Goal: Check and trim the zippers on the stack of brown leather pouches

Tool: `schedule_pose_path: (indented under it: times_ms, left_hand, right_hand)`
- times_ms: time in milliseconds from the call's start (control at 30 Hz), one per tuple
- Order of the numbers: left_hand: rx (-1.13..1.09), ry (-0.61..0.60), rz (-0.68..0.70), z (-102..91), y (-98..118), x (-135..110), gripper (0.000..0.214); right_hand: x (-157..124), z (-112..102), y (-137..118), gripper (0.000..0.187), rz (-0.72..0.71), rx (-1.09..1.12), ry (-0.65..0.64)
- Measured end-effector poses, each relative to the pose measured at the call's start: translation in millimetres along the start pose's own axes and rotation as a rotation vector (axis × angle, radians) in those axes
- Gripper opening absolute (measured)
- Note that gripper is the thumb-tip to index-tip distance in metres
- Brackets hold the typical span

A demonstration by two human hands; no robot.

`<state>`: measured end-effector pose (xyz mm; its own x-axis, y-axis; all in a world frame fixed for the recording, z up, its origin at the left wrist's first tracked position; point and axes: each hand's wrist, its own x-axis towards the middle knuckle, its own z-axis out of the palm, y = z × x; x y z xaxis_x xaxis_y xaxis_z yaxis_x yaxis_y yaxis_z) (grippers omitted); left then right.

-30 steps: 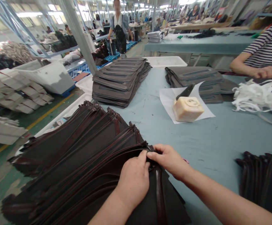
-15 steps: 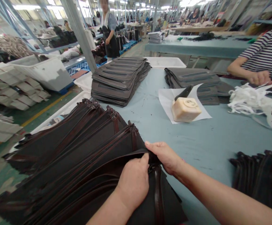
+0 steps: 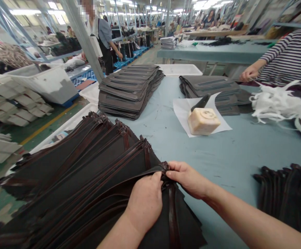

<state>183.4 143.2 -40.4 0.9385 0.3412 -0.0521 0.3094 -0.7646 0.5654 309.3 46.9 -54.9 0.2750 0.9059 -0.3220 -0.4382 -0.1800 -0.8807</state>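
Head view: I have both hands low in frame at the near edge of the bench [image 3: 230,155].
Left hand [image 3: 145,204]: I see it resting on a fanned stack of dark zippered panels [image 3: 88,173], thumb up at the top panel's edge.
Right hand [image 3: 189,180]: it comes in from the right, just beside the left, and meets the same edge.
Fingers [image 3: 178,169]: narrow on both hands; I read them as pinching the top panel near its zipper end.
Panels: they fan out to my left, past the bench edge, above a white crate [image 3: 62,129].
Right side: a second dark pile [image 3: 282,200] sits well apart from the hands.
Mid-bench: I see a pale block of soap or wax [image 3: 203,121] on a paper sheet [image 3: 181,116], with a dark tool [image 3: 200,102] behind it; I cannot tell its kind.
Far bench: two grey panel stacks [image 3: 128,91] [image 3: 207,86] lie apart, and white straps [image 3: 275,103] lie near a co-worker in a striped top [image 3: 290,57].
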Motion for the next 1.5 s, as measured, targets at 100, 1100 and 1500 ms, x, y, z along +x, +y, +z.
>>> schedule_pose_path:
  times_ms: [100, 1100, 1500]
  left_hand:
    - [-0.021, -0.001, -0.019, -0.1, -1, 1, 0.021]
    - [0.544, 0.244, -0.224, -28.2, -19, 29, 0.015]
    - [-0.741, -0.023, -0.378, -35.3, -2, 20, 0.031]
  right_hand:
    - [-2, -4, -1, 0.022, -0.006, -0.006, -0.044]
    - [89, -1, -16, 0.013, 0.016, -0.325, 0.237]
    - [12, -87, 25, 0.032, -0.006, -0.977, 0.43]
